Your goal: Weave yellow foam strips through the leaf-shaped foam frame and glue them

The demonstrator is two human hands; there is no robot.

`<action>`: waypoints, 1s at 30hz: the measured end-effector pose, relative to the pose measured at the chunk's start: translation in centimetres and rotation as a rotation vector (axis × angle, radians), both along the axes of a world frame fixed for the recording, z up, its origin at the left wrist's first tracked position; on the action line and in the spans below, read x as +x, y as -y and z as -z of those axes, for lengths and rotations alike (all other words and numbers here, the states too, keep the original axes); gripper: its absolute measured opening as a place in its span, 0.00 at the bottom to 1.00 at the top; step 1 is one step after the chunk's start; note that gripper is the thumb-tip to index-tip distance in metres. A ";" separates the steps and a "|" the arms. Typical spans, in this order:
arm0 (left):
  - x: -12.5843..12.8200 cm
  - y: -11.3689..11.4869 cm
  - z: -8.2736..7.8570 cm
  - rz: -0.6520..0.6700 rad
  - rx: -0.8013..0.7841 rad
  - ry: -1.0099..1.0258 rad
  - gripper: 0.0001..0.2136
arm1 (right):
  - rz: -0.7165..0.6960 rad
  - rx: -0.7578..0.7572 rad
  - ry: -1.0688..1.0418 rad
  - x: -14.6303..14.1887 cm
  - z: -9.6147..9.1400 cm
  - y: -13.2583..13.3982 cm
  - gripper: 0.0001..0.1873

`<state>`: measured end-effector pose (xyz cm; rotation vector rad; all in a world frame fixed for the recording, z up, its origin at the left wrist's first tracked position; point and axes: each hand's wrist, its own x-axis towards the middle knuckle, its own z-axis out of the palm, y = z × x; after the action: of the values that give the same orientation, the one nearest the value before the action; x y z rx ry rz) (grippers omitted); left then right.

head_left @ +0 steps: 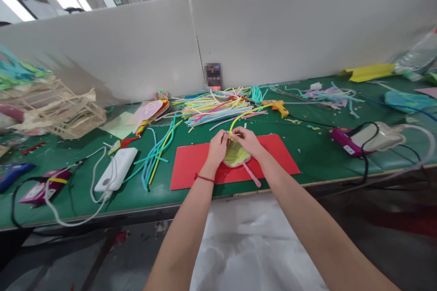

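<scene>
A round yellow-green fan-shaped piece (235,157) with a pink rim and a pink handle lies on a red sheet (191,166). Both my hands meet at its far edge. My left hand (217,145) has its fingers pinched together there, and a red cord circles that wrist. Between the fingers of my right hand (248,141) runs a yellow fuzzy stick (235,120), a pipe cleaner by its look, which curves up and away to the right. My fingers cover the spot where it meets the fan-shaped piece.
Behind my hands lies a heap of coloured pipe cleaners (218,109), with an orange-yellow glue gun (280,108) to its right. Several blue and yellow strands (159,154) and a white power bank (116,170) with cables lie left. A purple box (348,142) with cords stands right. A grey partition (136,50) closes the back.
</scene>
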<state>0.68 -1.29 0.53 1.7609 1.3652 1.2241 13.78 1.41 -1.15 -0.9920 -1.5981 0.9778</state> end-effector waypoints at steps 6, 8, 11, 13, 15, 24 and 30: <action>-0.1 0.1 0.1 -0.021 0.087 -0.080 0.12 | -0.020 -0.032 -0.110 -0.1 -0.1 0.1 0.13; -0.2 0.1 0.2 -0.035 0.114 -0.136 0.12 | -0.004 -0.008 -0.114 -0.1 -0.2 0.3 0.13; -0.2 0.0 0.4 -0.054 0.135 -0.183 0.12 | 0.027 0.030 -0.098 -0.2 -0.4 0.6 0.12; -0.2 0.0 0.3 -0.048 0.133 -0.172 0.12 | 0.042 0.042 -0.092 -0.2 -0.5 0.7 0.12; -0.1 0.0 0.1 -0.023 0.112 -0.149 0.12 | 0.061 0.041 -0.102 -0.2 -0.6 0.8 0.13; 0.2 0.2 -0.2 0.000 0.047 -0.074 0.14 | 0.060 -0.007 -0.136 0.1 -0.7 0.6 0.13; 0.1 0.2 -0.1 0.001 0.044 -0.074 0.14 | 0.062 -0.061 -0.148 0.0 -0.9 0.8 0.14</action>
<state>0.78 -1.45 0.64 1.8541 1.3886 1.2076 13.79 0.59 -0.29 -0.9813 -1.4150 1.0379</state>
